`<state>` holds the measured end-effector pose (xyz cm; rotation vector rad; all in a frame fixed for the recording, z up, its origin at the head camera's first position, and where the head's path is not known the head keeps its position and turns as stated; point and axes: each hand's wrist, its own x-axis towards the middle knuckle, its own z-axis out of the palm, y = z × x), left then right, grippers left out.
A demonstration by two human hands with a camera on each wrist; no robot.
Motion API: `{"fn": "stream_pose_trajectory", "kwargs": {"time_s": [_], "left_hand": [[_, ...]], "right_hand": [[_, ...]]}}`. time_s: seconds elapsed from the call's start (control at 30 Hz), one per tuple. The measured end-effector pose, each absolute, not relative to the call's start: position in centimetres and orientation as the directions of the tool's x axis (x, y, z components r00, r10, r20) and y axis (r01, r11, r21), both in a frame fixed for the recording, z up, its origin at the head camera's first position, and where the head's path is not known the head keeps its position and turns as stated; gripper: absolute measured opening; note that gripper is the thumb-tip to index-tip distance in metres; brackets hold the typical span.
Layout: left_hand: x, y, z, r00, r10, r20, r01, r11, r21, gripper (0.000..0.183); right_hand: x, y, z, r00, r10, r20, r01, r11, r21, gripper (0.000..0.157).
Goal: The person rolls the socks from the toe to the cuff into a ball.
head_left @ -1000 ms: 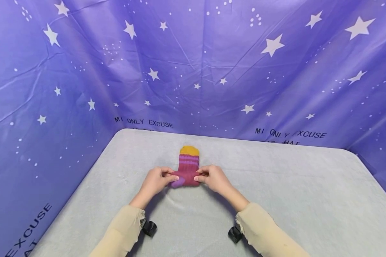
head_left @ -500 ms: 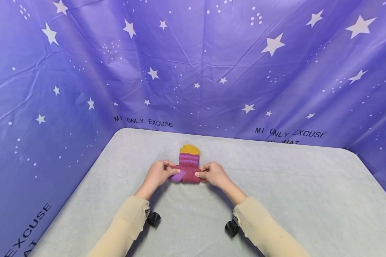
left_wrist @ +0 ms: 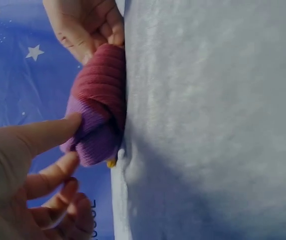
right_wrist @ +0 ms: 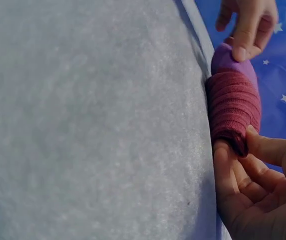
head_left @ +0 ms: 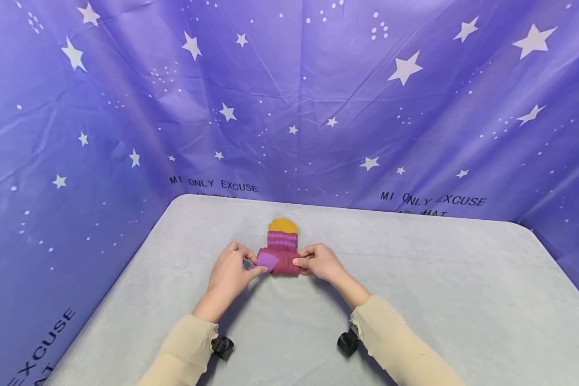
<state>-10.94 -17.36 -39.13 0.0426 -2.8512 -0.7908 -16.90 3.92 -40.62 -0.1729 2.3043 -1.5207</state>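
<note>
A maroon knitted sock [head_left: 286, 261] with a purple heel patch, purple stripes and a yellow end lies folded over itself on the table, the yellow end pointing away from me. My left hand [head_left: 230, 272] pinches the purple corner at the left of the fold between thumb and forefinger. Opposite it, my right hand [head_left: 320, 261] grips the maroon right end, thumb on top and fingers beneath. The left wrist view shows the folded layers of the sock [left_wrist: 95, 105] end-on, with the left thumb pressed to the purple part. Ribbed maroon layers of the sock [right_wrist: 234, 102] fill the right wrist view's fold.
A pale grey cloth-covered table [head_left: 415, 279] spreads out on all sides of the sock. Behind and to the left hangs a purple curtain [head_left: 289, 107] with white stars and black lettering. Black wrist devices [head_left: 223, 347] hang below both beige sleeves.
The near part of the sock has been folded farther over, covering more of the striped section. My left hand has shifted its hold outward to the purple corner; the right keeps its end.
</note>
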Motion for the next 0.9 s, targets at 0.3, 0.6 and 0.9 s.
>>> {"fn": "stream_pose_trajectory", "kwargs": {"time_s": [0.3, 0.6, 0.9], "left_hand": [[-10.7, -17.7, -39.1, -0.991, -0.009, 0.131, 0.086, 0.709, 0.700, 0.017], [-11.1, -17.8, -39.4, -0.994, 0.033, 0.106, 0.097, 0.718, 0.689, 0.016], [-11.6, -17.8, -39.7, -0.917, 0.185, 0.355, 0.343, 0.819, 0.459, 0.021]], "right_hand": [[-16.9, 4.8, -39.2, -0.916, -0.355, -0.184, -0.009, 0.477, -0.879, 0.011], [-17.2, 5.1, -38.9, -0.889, -0.410, -0.205, -0.028, 0.495, -0.869, 0.011], [-17.2, 4.8, -39.1, -0.887, -0.389, -0.247, 0.038, 0.472, -0.881, 0.015]]}}
